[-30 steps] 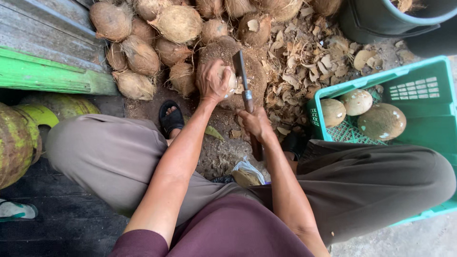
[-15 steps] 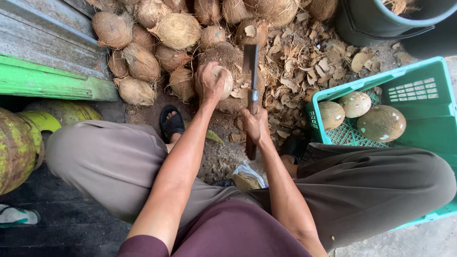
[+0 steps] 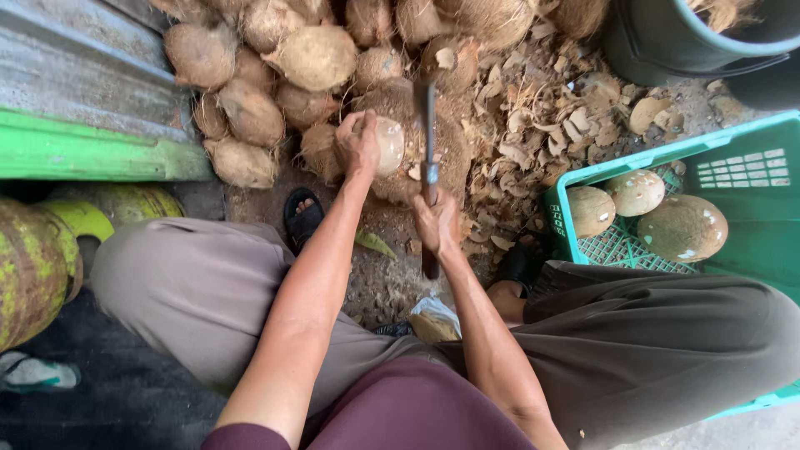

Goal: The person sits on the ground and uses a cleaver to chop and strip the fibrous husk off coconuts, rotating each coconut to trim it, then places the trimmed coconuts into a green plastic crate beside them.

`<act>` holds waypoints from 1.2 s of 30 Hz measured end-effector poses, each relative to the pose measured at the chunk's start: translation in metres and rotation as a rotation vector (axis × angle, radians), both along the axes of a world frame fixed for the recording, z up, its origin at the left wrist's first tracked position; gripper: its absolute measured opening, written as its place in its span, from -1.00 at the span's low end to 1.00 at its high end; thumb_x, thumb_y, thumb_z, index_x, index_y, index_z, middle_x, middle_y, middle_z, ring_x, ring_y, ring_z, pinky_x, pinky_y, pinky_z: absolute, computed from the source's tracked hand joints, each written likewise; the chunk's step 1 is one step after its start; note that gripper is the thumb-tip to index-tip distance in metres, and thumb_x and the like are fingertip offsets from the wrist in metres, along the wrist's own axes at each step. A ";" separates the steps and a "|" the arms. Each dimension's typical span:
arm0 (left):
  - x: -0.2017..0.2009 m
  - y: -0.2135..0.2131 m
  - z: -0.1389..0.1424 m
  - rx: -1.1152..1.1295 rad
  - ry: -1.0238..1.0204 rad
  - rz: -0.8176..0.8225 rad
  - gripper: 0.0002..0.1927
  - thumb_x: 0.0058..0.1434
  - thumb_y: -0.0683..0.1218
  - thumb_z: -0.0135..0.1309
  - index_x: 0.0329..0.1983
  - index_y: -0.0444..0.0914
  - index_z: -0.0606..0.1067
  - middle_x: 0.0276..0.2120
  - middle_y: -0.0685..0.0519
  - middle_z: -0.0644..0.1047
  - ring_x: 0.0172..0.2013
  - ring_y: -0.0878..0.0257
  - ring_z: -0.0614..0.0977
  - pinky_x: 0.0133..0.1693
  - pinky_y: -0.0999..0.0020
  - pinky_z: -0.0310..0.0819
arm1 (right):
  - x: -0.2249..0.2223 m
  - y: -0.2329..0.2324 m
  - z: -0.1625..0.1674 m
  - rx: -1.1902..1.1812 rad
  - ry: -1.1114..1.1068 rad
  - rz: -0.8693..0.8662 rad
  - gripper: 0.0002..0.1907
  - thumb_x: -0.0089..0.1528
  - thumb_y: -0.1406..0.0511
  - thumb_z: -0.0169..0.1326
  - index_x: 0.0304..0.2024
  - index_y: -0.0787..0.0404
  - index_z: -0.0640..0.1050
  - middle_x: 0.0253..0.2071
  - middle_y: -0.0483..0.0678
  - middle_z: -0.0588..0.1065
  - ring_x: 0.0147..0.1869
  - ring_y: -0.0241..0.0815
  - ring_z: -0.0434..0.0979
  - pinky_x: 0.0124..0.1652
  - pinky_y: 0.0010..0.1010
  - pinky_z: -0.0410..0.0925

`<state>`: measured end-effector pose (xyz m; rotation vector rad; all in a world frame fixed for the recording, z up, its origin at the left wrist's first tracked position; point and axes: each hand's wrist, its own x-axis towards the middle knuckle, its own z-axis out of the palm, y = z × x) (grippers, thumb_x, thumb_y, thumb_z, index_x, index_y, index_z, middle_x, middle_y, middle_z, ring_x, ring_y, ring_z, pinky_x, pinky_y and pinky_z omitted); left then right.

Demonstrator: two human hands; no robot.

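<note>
My left hand [image 3: 358,143] grips a partly shelled, pale coconut [image 3: 388,145] and holds it against a brown, fibrous chopping block [image 3: 450,142]. My right hand [image 3: 437,223] is closed around the dark handle of a cleaver [image 3: 427,125]. Its blade points away from me and stands just right of the coconut. Both forearms reach forward between my knees.
A pile of brown husked coconuts [image 3: 275,75] lies at the back left. Shell chips [image 3: 550,125] litter the ground to the right. A green plastic crate [image 3: 750,217] holds three shelled coconuts [image 3: 682,227]. A dark bucket [image 3: 667,42] stands far right, a green gas cylinder [image 3: 33,267] at left.
The cleaver blade has swung from left-tilted to nearly straight beside the coconut. My left hand has turned the coconut, so more of its pale shelled side shows.
</note>
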<state>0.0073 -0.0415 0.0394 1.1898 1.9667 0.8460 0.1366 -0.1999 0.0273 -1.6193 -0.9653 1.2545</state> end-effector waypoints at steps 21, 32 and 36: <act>-0.018 -0.002 -0.022 -0.005 0.024 -0.037 -0.69 0.27 0.16 0.01 -0.24 -0.12 0.59 -0.34 0.06 0.61 -0.31 0.17 0.59 -0.18 0.09 0.50 | -0.014 0.021 -0.005 -0.015 -0.061 0.010 -0.58 0.36 0.08 0.09 -0.48 0.15 0.34 -0.64 -0.16 0.32 -0.66 -0.35 0.24 -0.66 -0.43 0.23; -0.023 -0.006 -0.023 0.216 0.028 -0.205 -0.71 0.29 0.10 0.05 -0.19 -0.18 0.61 -0.24 0.05 0.66 -0.19 0.17 0.62 -0.03 0.12 0.47 | -0.011 0.023 0.004 -0.101 -0.168 0.155 -0.65 0.32 0.07 0.02 -0.48 0.10 0.41 -0.63 -0.15 0.34 -0.64 -0.31 0.30 -0.59 -0.29 0.31; -0.025 -0.009 -0.027 0.270 0.122 -0.236 -0.67 0.32 0.13 0.07 -0.08 -0.19 0.59 -0.10 -0.02 0.62 -0.05 0.12 0.58 0.07 0.08 0.39 | -0.009 0.022 0.012 -0.181 -0.181 0.118 -0.67 0.32 0.12 0.05 -0.48 0.09 0.39 -0.63 -0.17 0.36 -0.63 -0.32 0.32 -0.60 -0.36 0.31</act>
